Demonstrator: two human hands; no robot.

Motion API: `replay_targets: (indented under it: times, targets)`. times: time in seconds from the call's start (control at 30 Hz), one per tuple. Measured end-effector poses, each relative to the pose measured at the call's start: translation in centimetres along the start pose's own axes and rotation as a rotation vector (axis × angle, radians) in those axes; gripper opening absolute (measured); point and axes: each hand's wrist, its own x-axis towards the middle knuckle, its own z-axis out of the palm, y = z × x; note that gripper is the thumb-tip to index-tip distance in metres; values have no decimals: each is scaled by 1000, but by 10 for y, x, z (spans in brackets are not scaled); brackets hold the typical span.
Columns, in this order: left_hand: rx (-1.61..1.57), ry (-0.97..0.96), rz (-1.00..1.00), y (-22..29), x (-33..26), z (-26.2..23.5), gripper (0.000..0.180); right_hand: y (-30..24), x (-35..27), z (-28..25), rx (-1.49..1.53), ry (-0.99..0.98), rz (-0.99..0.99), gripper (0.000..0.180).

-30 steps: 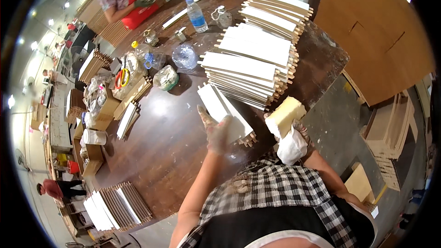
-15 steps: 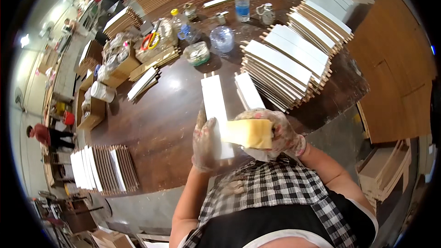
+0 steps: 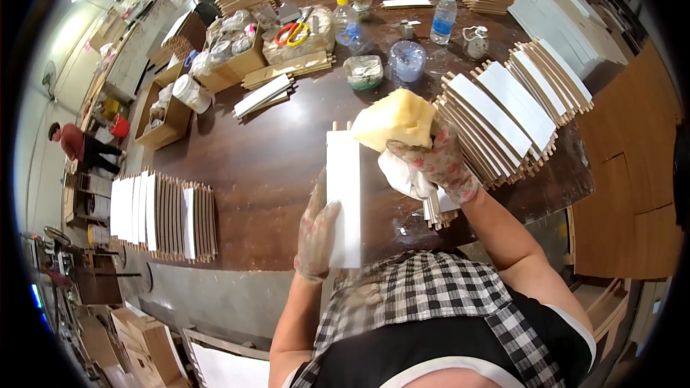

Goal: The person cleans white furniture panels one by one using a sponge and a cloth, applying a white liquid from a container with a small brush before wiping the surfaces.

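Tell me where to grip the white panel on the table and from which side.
Grip the white panel by its long left edge near the close end, coming from the left, much as the left hand does. It is long, thin and lies flat, so a pinch across an edge likely suits it. The right hand, with its sponge, hovers over the far right.

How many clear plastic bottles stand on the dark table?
2. One with a yellow cap stands near the scissors at the far middle; one with a blue label stands farther right. Clutter may hide others.
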Motion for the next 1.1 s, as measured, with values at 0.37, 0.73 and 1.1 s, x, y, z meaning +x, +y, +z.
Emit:
replay_targets:
  times: [0.37,0.73,1.1]
  targets:
    - [-210,263,52,-14,46,-17,49,20,-58,8,272,-502,-140,52]
    - [-546,187,39,-30,46,-13,50,29,-73,-12,333,-449,95,63]
    - [-541,20,-313,-18,33,86,46,-32,-33,-13,-355,86,-635,62]
